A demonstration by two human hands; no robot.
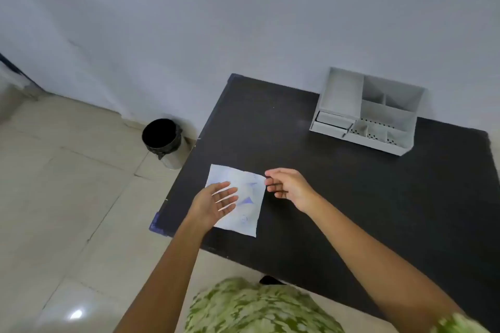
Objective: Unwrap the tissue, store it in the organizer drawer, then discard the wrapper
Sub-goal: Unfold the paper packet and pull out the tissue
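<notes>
A flat white tissue packet (244, 199) with blue print lies near the left front corner of the black table (338, 197). My left hand (213, 204) rests over the packet's left side, fingers spread. My right hand (286, 186) pinches the packet's upper right corner between thumb and fingers. A white desk organizer (368, 113) stands at the back of the table by the wall; its small drawers (331, 123) sit at its lower left, the lower one pulled out slightly.
A round bin (163, 140) lined with a black bag stands on the tiled floor left of the table, against the wall. The table's left edge runs just beside the packet. My green patterned clothing fills the bottom of the view.
</notes>
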